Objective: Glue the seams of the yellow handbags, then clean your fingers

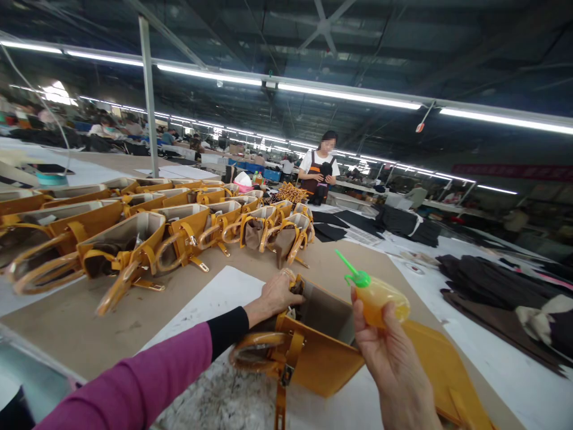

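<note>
A mustard-yellow handbag (pixel 320 358) lies tilted on the table in front of me, its grey-lined mouth open and its wrapped handle pointing left. My left hand (pixel 280 294) grips the bag's far side edge, thumb by the brown gusset. Raised over the right side of the bag, my right hand (pixel 391 352) is wrapped around a clear squeeze bottle (pixel 380 300) with a green cap and nozzle and yellowish liquid inside. The nozzle points up and left, apart from the bag. A flat yellow bag flap (pixel 443 364) spreads out to the right, partly behind my right wrist.
Rows of similar yellow bags (pixel 120 236) fill the left and back of the table. Dark folded fabric (pixel 501 298) is piled at right. White paper (pixel 224 292), stained near me, lies under the bag. Across the table stands a person (pixel 320 167) holding something dark.
</note>
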Demonstrator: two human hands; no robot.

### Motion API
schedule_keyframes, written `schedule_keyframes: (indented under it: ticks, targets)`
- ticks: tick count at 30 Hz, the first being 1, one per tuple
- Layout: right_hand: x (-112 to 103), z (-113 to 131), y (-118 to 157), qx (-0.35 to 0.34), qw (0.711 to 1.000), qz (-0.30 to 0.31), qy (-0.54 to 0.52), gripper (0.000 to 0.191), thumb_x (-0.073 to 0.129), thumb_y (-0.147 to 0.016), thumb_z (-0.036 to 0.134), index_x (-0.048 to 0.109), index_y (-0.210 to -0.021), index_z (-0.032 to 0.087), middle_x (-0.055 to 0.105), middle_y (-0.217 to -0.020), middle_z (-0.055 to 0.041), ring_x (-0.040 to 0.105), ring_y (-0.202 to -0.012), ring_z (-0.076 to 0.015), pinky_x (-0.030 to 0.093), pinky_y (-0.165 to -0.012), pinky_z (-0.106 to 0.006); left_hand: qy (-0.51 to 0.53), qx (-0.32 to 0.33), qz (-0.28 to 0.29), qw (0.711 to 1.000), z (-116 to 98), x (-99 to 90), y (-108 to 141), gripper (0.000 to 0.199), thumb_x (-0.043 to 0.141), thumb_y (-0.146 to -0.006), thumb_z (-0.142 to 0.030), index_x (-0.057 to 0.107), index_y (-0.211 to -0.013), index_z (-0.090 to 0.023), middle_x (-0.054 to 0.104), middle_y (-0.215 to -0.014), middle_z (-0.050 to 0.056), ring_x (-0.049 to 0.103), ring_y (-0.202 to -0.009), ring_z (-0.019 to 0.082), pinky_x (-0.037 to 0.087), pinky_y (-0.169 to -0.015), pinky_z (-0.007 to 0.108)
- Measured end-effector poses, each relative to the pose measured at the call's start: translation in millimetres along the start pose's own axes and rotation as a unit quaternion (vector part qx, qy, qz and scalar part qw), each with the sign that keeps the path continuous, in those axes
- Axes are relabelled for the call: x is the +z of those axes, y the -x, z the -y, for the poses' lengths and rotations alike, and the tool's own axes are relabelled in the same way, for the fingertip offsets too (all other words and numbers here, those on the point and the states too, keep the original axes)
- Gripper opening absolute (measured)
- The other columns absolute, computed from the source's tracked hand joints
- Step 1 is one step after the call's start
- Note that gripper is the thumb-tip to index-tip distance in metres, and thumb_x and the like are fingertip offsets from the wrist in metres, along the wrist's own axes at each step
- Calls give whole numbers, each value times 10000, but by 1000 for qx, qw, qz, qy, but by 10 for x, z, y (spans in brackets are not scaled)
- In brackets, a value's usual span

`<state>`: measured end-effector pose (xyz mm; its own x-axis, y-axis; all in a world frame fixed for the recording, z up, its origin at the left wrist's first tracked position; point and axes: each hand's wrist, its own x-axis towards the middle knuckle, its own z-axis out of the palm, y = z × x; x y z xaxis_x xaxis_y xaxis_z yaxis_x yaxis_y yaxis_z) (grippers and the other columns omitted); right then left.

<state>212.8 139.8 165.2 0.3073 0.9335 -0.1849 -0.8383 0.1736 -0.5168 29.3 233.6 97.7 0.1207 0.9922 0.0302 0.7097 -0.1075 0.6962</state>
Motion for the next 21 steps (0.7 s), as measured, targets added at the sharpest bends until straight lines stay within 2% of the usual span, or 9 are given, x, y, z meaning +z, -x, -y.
schedule_keyframes:
  ticks: [2, 5, 8, 14, 17, 21]
  targets:
    - [-14, -1, -15, 0, 1000, 13, 4, 535, 893, -491, 139, 670, -976, 183, 744, -964, -55, 716, -807, -240, 603, -608, -245, -3, -19, 0, 1000, -30, 30, 21, 349, 682, -626, -383, 569, -895, -193, 628, -815, 62, 619, -860, 293, 442, -705, 337]
    - [-26, -5, -31, 3, 1000, 23, 15, 545, 895, -495, 157, 670, -990, 198, 740, -993, -50, 713, -833, -235, 601, -624, -235, 11, -49, 1, 999, -63, 102, 17, 235, 598, -662, -305, 571, -848, -164, 615, -783, 100, 620, -826, 310, 450, -694, 366]
    - [-25, -4, -38, -1, 1000, 19, 17, 525, 895, -497, 164, 673, -971, 205, 742, -986, -40, 714, -829, -233, 603, -622, -234, 51, -58, 5, 997, -44, 183, -38, 214, 556, -674, -258, 567, -860, -152, 602, -771, 103, 611, -830, 309, 452, -723, 384]
    - [-14, 2, -24, 4, 1000, 12, 9, 589, 912, -437, 147, 678, -975, 197, 744, -973, -53, 714, -821, -247, 601, -615, -236, 196, -12, 33, 980, 163, 265, -155, 186, 516, -677, -165, 579, -852, -154, 600, -764, 55, 593, -824, 243, 458, -765, 348]
    - [-16, -5, -23, 3, 1000, 11, 1, 622, 914, -415, 124, 677, -986, 190, 744, -973, -59, 712, -830, -255, 601, -621, -242, 290, 34, 56, 955, 293, 246, -160, 223, 535, -697, -204, 597, -907, -163, 636, -842, 45, 594, -882, 225, 460, -827, 333]
    - [-30, -13, -29, -7, 1000, 14, 1, 572, 899, -472, 142, 674, -993, 211, 742, -994, -39, 714, -828, -241, 607, -629, -262, 398, 77, 97, 909, 402, 228, -121, 364, 626, -691, -412, 612, -951, -158, 663, -870, 47, 608, -917, 238, 467, -863, 341]
